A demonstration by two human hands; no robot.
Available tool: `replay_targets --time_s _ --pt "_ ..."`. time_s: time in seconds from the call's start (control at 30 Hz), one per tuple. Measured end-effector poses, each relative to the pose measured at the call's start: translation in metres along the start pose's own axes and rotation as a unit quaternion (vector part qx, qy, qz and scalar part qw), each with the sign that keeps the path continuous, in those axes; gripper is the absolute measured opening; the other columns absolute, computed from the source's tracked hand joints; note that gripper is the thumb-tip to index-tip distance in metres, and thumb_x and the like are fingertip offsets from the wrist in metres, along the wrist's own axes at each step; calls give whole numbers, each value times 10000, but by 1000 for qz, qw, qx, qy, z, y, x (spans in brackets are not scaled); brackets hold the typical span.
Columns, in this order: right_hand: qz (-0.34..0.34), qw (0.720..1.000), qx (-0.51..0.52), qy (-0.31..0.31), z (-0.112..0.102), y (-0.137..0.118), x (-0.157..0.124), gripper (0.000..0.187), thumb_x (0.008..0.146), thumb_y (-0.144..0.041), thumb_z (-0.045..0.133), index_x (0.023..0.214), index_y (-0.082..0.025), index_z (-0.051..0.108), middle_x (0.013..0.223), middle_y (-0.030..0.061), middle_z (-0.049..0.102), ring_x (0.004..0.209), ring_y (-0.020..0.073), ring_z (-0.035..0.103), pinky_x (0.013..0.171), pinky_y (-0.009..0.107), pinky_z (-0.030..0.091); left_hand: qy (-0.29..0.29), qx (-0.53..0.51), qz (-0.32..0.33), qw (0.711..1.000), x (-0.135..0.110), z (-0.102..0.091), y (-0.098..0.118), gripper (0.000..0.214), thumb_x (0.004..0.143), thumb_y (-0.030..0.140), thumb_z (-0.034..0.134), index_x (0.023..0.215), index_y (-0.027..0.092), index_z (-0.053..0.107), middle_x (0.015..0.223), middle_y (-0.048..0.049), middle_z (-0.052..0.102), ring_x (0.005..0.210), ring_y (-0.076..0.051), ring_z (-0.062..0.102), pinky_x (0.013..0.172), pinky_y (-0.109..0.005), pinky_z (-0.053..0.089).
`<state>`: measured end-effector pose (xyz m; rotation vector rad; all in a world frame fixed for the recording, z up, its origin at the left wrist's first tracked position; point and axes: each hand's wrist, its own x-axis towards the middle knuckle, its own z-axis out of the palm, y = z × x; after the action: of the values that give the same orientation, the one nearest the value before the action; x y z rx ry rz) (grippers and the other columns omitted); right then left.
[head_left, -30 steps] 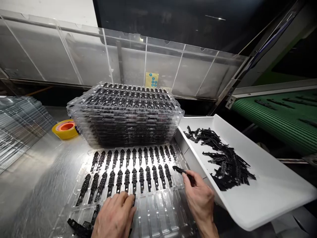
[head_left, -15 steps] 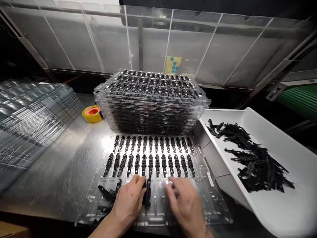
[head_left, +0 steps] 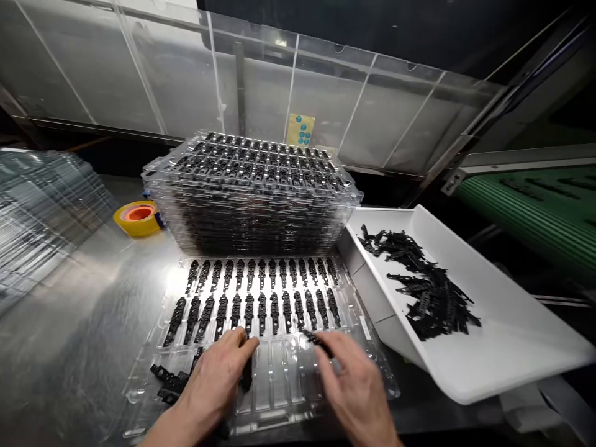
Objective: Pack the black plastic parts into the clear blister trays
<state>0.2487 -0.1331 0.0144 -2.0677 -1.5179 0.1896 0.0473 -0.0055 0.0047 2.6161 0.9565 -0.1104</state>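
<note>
A clear plastic tray [head_left: 272,406] lies before me, with two rows of slim black plastic parts [head_left: 262,313] seated in its slots. Over its near row, my left hand [head_left: 209,379] is closed, thumb and forefinger gripping a black plastic part [head_left: 247,375] that points toward me. To the right, my right hand [head_left: 351,382] pinches another black part [head_left: 318,341], tilted, above the near row's slots. Loose black parts [head_left: 170,382] lie in a small heap on the tray's left, partly hidden by my left hand and wrist.
A tall stack of filled clear trays [head_left: 251,217] stands behind. A white bin [head_left: 498,335] with piled black parts is on the right, a green ribbed conveyor belt [head_left: 526,205] beyond it. On the left are yellow tape [head_left: 135,220] and more stacked clear trays [head_left: 46,205].
The view has swung right, so the scene sits further left. A black part now shows between my right fingers, where none was clear before. My left hand still holds a part.
</note>
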Motion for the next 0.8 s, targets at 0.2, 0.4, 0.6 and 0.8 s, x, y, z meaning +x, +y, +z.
replay_targets --time_s 0.2,0.4,0.6,0.8 --pt "-4 945 -305 -118 -81 31 50 507 772 83 360 1120 -166 632 965 96 632 650 168 603 559 282 490 -26 47 64 996 9 -17 6 268 852 0 399 822 182 594 946 -56 548 854 -204 493 643 -305 372" --pt "1 917 -309 -251 -77 25 95 399 647 147 414 718 -133 690 861 106 638 722 199 613 659 295 484 -13 29 113 993 9 -13 2 217 873 36 474 761 177 596 940 -38 544 854 -189 463 661 -314 342" --pt "-19 936 -207 -284 -63 35 111 555 599 142 384 885 -207 707 985 25 639 819 142 615 662 216 425 -13 27 136 990 11 -11 -3 164 879 89 527 764 182 597 956 -39 546 877 -200 455 664 -321 338" --pt "4 958 -162 -237 -45 60 118 567 640 117 386 1009 -206 671 1032 42 598 808 129 596 632 207 389 -16 18 147 989 10 -10 -4 151 894 101 509 799 185 591 956 -35 557 868 -195 464 678 -324 349"
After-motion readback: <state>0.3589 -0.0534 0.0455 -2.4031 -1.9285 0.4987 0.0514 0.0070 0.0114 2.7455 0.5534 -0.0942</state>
